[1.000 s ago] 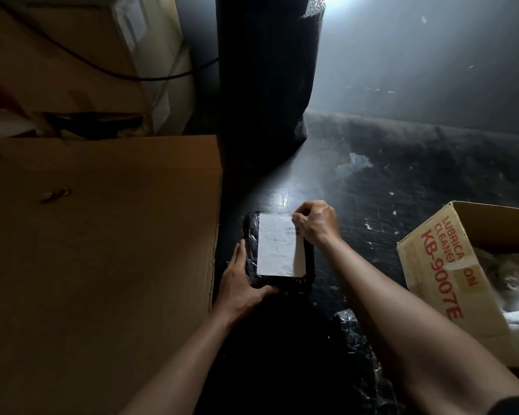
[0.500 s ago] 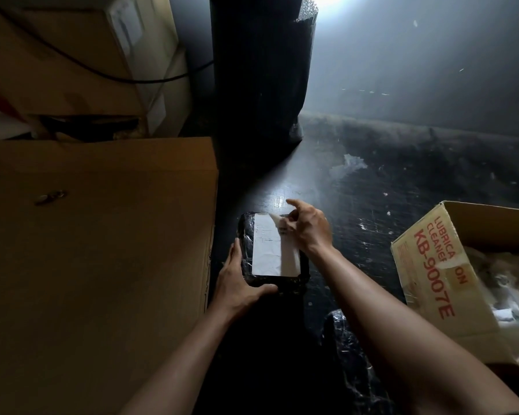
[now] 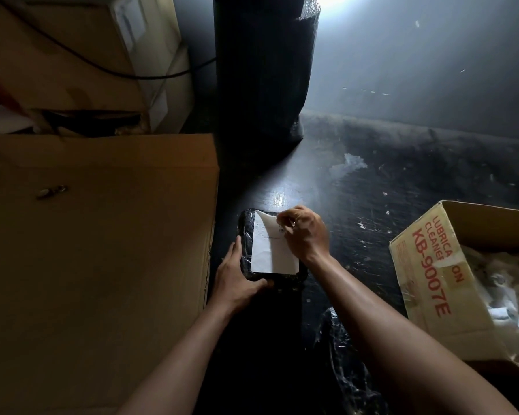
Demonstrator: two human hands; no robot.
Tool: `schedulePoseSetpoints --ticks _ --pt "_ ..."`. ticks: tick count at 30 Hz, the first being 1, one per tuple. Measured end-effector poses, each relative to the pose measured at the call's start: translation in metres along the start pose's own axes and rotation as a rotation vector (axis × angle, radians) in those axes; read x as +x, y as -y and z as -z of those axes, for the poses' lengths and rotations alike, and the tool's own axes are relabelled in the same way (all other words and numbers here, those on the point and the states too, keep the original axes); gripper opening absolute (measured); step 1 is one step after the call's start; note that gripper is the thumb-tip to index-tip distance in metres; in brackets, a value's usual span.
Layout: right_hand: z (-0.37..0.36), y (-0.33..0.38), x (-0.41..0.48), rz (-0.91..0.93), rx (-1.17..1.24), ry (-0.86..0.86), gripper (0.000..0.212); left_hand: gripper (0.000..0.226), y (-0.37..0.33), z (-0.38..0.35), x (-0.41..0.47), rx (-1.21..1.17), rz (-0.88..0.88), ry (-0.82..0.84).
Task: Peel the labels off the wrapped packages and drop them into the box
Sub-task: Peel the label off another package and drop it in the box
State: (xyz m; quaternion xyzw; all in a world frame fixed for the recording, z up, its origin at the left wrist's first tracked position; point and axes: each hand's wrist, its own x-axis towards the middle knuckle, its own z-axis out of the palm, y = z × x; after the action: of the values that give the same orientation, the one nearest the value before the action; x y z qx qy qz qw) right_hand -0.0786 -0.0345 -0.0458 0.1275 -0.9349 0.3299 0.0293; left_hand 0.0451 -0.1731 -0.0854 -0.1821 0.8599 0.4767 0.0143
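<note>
A small package wrapped in shiny black film (image 3: 246, 232) lies flat on the dark floor at the centre. A white label (image 3: 270, 253) covers its top; the label's far edge is lifted and folded back. My right hand (image 3: 304, 233) pinches that lifted far corner. My left hand (image 3: 237, 277) holds the package down by its left and near edges. An open cardboard box (image 3: 432, 274) with red print stands tilted at the right, with crumpled pale scraps inside.
A large flat cardboard sheet (image 3: 96, 250) lies at the left, touching the package's side. A tall dark roll of bubble wrap (image 3: 261, 70) stands behind. Stacked cartons (image 3: 72, 55) fill the far left. Black wrapped film (image 3: 345, 363) lies under my right forearm.
My right hand has lifted the label's far corner and pulled it back toward me, so more of the far edge is folded over. My left hand stays on the package.
</note>
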Motion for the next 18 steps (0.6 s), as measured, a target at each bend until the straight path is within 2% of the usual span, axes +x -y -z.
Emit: schedulePoseSetpoints --ticks 10,14,17,18 --pt "0.0 0.003 -0.013 0.026 0.047 -0.073 0.014 0.125 -0.001 0.0 0.001 0.003 -0.011 0.015" --pt "-0.003 0.003 -0.011 0.001 0.068 -0.056 0.014 0.123 0.003 -0.002 0.004 0.013 0.02 0.02" --pt "-0.004 0.003 0.001 -0.029 0.058 -0.018 0.002 0.123 0.004 -0.002 0.006 0.034 0.028 0.022" --pt "-0.003 0.003 0.005 -0.039 0.045 -0.005 0.006 0.125 0.004 -0.002 0.006 0.029 0.022 0.025"
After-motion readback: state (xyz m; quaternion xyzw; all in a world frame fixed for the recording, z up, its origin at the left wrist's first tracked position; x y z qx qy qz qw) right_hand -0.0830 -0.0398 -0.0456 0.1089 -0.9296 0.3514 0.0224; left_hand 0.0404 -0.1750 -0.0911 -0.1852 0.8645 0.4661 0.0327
